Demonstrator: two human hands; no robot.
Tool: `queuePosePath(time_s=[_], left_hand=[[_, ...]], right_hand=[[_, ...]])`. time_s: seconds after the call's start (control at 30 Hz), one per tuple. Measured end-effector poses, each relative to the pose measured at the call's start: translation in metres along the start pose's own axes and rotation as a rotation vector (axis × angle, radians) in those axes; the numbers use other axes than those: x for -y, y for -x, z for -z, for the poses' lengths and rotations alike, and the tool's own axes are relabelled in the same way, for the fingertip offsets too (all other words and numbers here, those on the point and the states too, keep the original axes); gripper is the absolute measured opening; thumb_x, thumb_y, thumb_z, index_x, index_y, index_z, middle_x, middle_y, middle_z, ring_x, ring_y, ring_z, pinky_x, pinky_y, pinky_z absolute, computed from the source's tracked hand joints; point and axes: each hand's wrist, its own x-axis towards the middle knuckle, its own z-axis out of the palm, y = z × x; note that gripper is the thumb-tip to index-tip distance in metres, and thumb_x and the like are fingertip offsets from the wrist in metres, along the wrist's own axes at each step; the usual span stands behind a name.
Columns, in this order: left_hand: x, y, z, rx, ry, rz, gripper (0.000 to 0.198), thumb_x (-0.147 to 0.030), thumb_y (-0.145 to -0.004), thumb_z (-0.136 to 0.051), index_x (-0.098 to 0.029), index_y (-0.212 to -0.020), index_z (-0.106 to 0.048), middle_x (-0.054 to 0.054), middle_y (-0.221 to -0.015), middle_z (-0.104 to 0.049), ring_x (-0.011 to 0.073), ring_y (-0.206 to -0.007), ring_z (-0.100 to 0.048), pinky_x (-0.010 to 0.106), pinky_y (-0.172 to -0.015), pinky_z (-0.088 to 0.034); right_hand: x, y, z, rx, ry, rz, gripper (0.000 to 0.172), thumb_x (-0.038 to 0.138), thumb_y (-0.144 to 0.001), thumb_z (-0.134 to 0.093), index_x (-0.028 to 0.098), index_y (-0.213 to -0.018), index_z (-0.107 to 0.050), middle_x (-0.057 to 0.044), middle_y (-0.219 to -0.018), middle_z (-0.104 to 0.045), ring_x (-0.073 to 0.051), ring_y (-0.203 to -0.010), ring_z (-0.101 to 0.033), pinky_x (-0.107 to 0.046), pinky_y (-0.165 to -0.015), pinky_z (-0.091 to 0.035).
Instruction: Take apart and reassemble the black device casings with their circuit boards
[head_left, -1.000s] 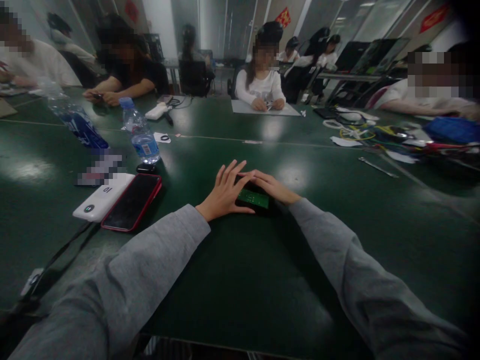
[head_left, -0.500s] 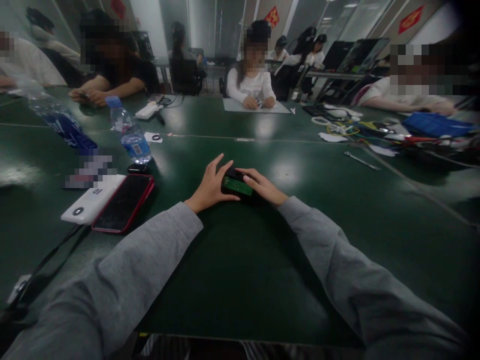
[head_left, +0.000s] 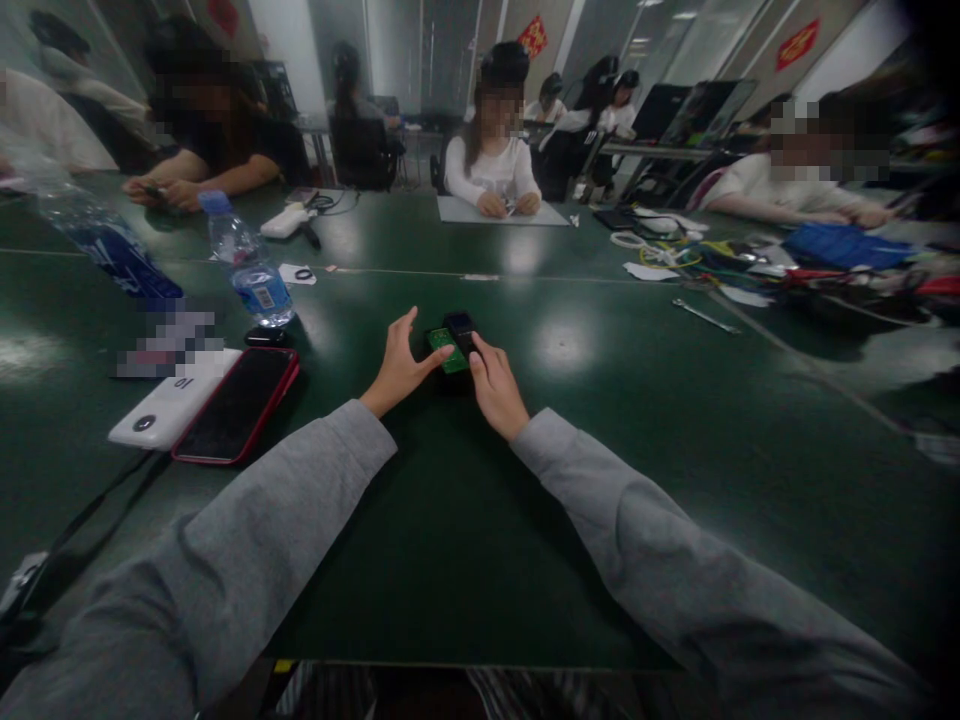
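— What lies between the two hands?

— A small green rectangular circuit board (head_left: 448, 351). It lies flat on the dark green glossy table (head_left: 465, 560), straight ahead of the person. A small black oblong block (head_left: 460, 326) sits at its far right end. It may rest on the board or only touch it; I cannot tell which.

— How does the board look?

— It is bright green against the darker table, with a few pale specks on its top face. It is too small to make out more, and fingers cover part of it.

— And the left hand?

— The left hand (head_left: 397, 368) lies open just beside the board's left edge. Its fingers are spread, the forefinger is lifted, and the thumb tip touches the board.

— The right hand?

— The right hand (head_left: 495, 385) comes in from the near right with its fingers bent. Their tips are on the black block and the board's right edge. I cannot tell whether it pinches them or only rests there.

— Anything else close by?

— Well off to the left, a red-cased smartphone with a dark screen (head_left: 236, 403) lies against a white flat power bank (head_left: 169, 410). Behind those stands a clear plastic water bottle with a blue label (head_left: 247, 272). Other people sit at the far side of the table.
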Motion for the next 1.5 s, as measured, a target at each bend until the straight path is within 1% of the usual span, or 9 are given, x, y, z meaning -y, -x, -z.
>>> queuePosePath(time_s=[0.23, 0.4, 0.53, 0.67, 0.8, 0.93, 1.13, 1.33, 1.5], left_hand=[[-0.011, 0.014, 0.01, 0.19, -0.047, -0.001, 0.123, -0.083, -0.065, -0.072, -0.021, -0.158, -0.019, 0.024, -0.164, -0.017, 0.0435, -0.153, -0.017, 0.062, -0.121, -0.022], [-0.01, 0.018, 0.013, 0.174, -0.074, -0.008, 0.124, -0.079, -0.063, -0.077, -0.025, -0.158, -0.018, 0.022, -0.167, -0.007, 0.0447, -0.155, -0.005, 0.067, -0.121, -0.016], [-0.003, 0.013, 0.02, 0.186, -0.051, -0.014, 0.111, -0.074, -0.073, -0.073, -0.027, -0.158, -0.019, 0.019, -0.167, -0.011, 0.0421, -0.155, -0.008, 0.065, -0.122, -0.016], [0.007, 0.001, 0.037, 0.311, -0.015, -0.003, 0.095, -0.067, -0.073, -0.076, -0.03, -0.152, -0.037, 0.015, -0.167, -0.017, 0.0432, -0.154, -0.016, 0.067, -0.12, -0.019], [0.011, -0.007, 0.05, 0.412, 0.042, 0.032, 0.092, -0.06, -0.073, -0.078, -0.028, -0.151, -0.04, 0.015, -0.162, -0.031, 0.0405, -0.151, -0.027, 0.065, -0.12, -0.025], [0.013, -0.005, 0.049, 0.389, 0.096, 0.026, 0.089, -0.055, -0.075, -0.078, -0.028, -0.151, -0.04, 0.015, -0.159, -0.038, 0.0368, -0.146, -0.039, 0.062, -0.117, -0.032], [0.016, -0.004, 0.042, 0.353, 0.075, 0.027, 0.089, -0.056, -0.073, -0.08, -0.027, -0.149, -0.043, 0.016, -0.159, -0.035, 0.0369, -0.146, -0.038, 0.061, -0.119, -0.03], [0.016, -0.003, 0.043, 0.354, 0.058, 0.045, 0.088, -0.057, -0.073, -0.079, -0.029, -0.149, -0.043, 0.015, -0.161, -0.033, 0.0382, -0.148, -0.034, 0.063, -0.119, -0.028], [0.013, -0.002, 0.044, 0.353, 0.054, 0.015, 0.085, -0.055, -0.075, -0.079, -0.029, -0.148, -0.044, 0.015, -0.161, -0.033, 0.0381, -0.149, -0.033, 0.062, -0.119, -0.029]], right_hand=[[0.007, -0.014, 0.003, 0.018, 0.012, 0.061, 0.052, 0.061, -0.097, -0.049, 0.024, -0.132, -0.059, -0.013, -0.124, -0.056, -0.029, -0.119, -0.056, -0.051, -0.11, -0.045], [0.003, -0.023, 0.004, 0.058, 0.007, 0.061, 0.053, 0.063, -0.094, -0.054, 0.027, -0.133, -0.057, -0.011, -0.124, -0.057, -0.029, -0.117, -0.057, -0.051, -0.107, -0.047], [0.002, -0.021, 0.005, 0.068, 0.011, 0.065, 0.056, 0.061, -0.093, -0.057, 0.026, -0.136, -0.055, -0.013, -0.125, -0.056, -0.03, -0.118, -0.057, -0.052, -0.107, -0.047], [0.0, -0.019, 0.004, 0.075, 0.025, 0.066, 0.061, 0.058, -0.088, -0.067, 0.027, -0.139, -0.052, -0.013, -0.127, -0.053, -0.031, -0.121, -0.055, -0.055, -0.107, -0.047], [-0.001, -0.018, 0.004, 0.075, 0.034, 0.118, 0.064, 0.045, -0.084, -0.072, 0.024, -0.141, -0.051, -0.014, -0.131, -0.049, -0.032, -0.125, -0.052, -0.055, -0.108, -0.047], [-0.004, -0.021, 0.004, 0.055, 0.008, 0.125, 0.059, 0.043, -0.086, -0.066, 0.021, -0.14, -0.053, -0.015, -0.128, -0.053, -0.03, -0.121, -0.055, -0.053, -0.109, -0.046], [-0.025, -0.031, -0.002, -0.085, -0.029, -0.105, 0.048, 0.051, -0.093, -0.049, 0.019, -0.125, -0.064, -0.015, -0.121, -0.061, -0.031, -0.118, -0.058, -0.055, -0.109, -0.045], [-0.026, -0.029, -0.003, -0.091, 0.107, -0.064, 0.053, 0.06, -0.096, -0.043, 0.022, -0.129, -0.062, -0.015, -0.119, -0.061, -0.034, -0.118, -0.052, -0.06, -0.107, -0.042], [-0.018, -0.025, -0.001, -0.022, 0.109, 0.052, 0.071, 0.063, -0.087, -0.063, 0.021, -0.142, -0.05, -0.017, -0.13, -0.052, -0.036, -0.127, -0.046, -0.062, -0.11, -0.04]])
